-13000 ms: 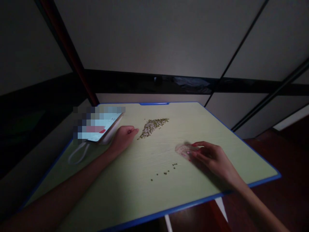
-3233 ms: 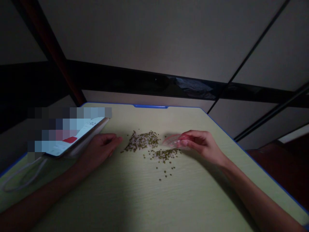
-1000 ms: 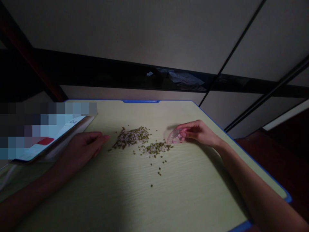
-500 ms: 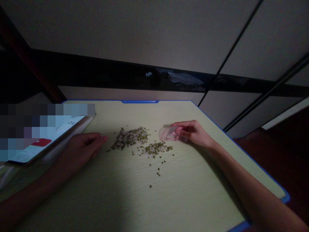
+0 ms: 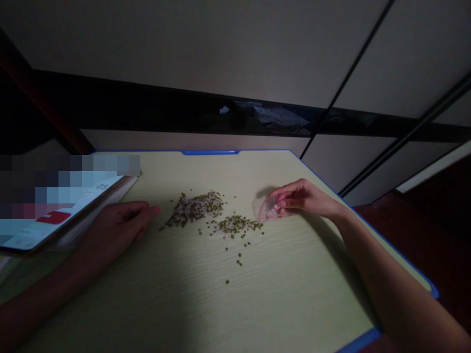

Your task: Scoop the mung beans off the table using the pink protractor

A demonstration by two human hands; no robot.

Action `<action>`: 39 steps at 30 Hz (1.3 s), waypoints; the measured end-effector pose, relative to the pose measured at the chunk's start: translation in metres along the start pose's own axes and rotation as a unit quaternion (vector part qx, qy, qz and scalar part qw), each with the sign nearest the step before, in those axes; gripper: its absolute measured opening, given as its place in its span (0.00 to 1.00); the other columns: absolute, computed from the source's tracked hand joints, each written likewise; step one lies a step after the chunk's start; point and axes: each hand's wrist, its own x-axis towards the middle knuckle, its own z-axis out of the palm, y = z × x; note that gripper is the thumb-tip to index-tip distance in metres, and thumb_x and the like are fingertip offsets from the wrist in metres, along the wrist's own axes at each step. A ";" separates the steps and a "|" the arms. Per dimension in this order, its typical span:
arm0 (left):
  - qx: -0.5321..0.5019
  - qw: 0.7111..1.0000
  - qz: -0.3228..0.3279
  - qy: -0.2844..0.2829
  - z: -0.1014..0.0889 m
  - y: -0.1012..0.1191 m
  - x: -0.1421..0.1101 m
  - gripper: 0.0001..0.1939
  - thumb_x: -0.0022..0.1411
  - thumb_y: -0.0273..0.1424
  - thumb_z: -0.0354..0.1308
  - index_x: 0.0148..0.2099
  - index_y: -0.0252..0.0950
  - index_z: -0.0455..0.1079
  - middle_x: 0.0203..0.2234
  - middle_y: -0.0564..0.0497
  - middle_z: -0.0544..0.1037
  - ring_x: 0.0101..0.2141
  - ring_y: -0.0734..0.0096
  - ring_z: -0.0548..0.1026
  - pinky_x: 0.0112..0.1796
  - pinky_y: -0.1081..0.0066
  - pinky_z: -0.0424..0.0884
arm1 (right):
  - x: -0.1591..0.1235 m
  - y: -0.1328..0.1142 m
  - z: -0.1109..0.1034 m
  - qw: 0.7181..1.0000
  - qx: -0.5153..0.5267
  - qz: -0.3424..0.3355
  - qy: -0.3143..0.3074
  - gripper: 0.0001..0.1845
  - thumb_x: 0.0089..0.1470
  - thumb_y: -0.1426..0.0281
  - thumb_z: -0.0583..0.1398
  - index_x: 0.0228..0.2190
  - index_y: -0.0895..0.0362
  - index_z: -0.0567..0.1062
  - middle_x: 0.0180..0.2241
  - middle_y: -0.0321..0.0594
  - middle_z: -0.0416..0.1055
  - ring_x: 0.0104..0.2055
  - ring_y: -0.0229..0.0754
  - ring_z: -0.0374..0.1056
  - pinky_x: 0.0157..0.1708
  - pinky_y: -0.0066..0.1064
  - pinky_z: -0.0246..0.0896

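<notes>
- Table (image 5: pixel 206 304), lower centre: a hard sweep could roll seeds over its edge.
- Tilted device (image 5: pixel 79 201), left edge: the left hand (image 5: pixel 114 225), curled with nothing visible inside, could bump it.
- Right hand (image 5: pixel 298 196), right of centre, pinches a clear curved piece (image 5: pixel 268 208); a slip could scatter seeds.
- Larger seed pile (image 5: pixel 195 208), centre, nearly meets the smaller pile (image 5: pixel 235 224); they could mix.

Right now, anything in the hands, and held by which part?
Right hand: clear curved piece with pink markings, pinched at its right-hand end between thumb and fingers. Left hand: loosely curled, no held thing visible.
</notes>
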 end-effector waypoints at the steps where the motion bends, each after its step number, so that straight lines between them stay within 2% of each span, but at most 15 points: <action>1: -0.001 1.000 0.004 -0.002 0.000 0.000 0.000 0.21 0.43 0.49 0.45 0.12 0.40 0.53 0.08 0.58 0.57 0.14 0.75 0.57 0.19 0.73 0.54 | -0.001 -0.001 0.000 1.000 -0.003 0.003 -0.003 0.12 0.46 0.72 0.63 0.36 0.63 0.77 0.22 0.38 0.73 0.23 0.34 0.69 0.26 0.27 0.65; 12: -0.008 1.000 -0.006 -0.005 0.000 0.000 0.001 0.20 0.43 0.48 0.46 0.13 0.40 0.54 0.08 0.58 0.57 0.14 0.75 0.57 0.20 0.73 0.54 | -0.002 -0.002 0.000 0.998 0.045 0.023 -0.034 0.11 0.44 0.76 0.63 0.34 0.60 0.79 0.23 0.36 0.74 0.23 0.34 0.70 0.27 0.28 0.66; 17: 0.005 1.000 -0.011 -0.003 -0.001 0.004 -0.001 0.20 0.43 0.49 0.45 0.13 0.40 0.54 0.08 0.58 0.58 0.15 0.74 0.58 0.20 0.72 0.55 | -0.001 -0.003 0.002 0.998 0.056 0.021 -0.011 0.11 0.43 0.76 0.64 0.33 0.60 0.79 0.21 0.35 0.73 0.21 0.32 0.67 0.25 0.25 0.64; 26: 0.010 1.000 0.011 -0.011 0.000 -0.008 0.003 0.20 0.47 0.48 0.46 0.14 0.39 0.54 0.09 0.58 0.58 0.16 0.73 0.59 0.21 0.72 0.55 | 0.001 -0.003 0.005 0.999 0.031 0.004 0.036 0.13 0.44 0.75 0.63 0.35 0.63 0.78 0.20 0.36 0.73 0.21 0.33 0.66 0.23 0.26 0.63; 33: 0.018 1.000 -0.001 -0.003 -0.002 0.005 -0.002 0.20 0.44 0.49 0.45 0.12 0.40 0.53 0.09 0.57 0.58 0.15 0.73 0.58 0.21 0.71 0.55 | 0.003 -0.002 0.009 0.998 0.052 -0.001 0.022 0.13 0.44 0.74 0.63 0.36 0.61 0.78 0.22 0.37 0.74 0.22 0.34 0.67 0.24 0.26 0.63; 39: 0.023 0.999 0.020 -0.011 -0.001 -0.003 0.000 0.20 0.46 0.48 0.45 0.13 0.40 0.54 0.09 0.57 0.58 0.16 0.73 0.59 0.22 0.72 0.55 | 0.000 -0.003 0.004 0.999 0.050 0.002 0.006 0.12 0.45 0.74 0.63 0.35 0.61 0.78 0.21 0.37 0.73 0.22 0.34 0.67 0.25 0.27 0.64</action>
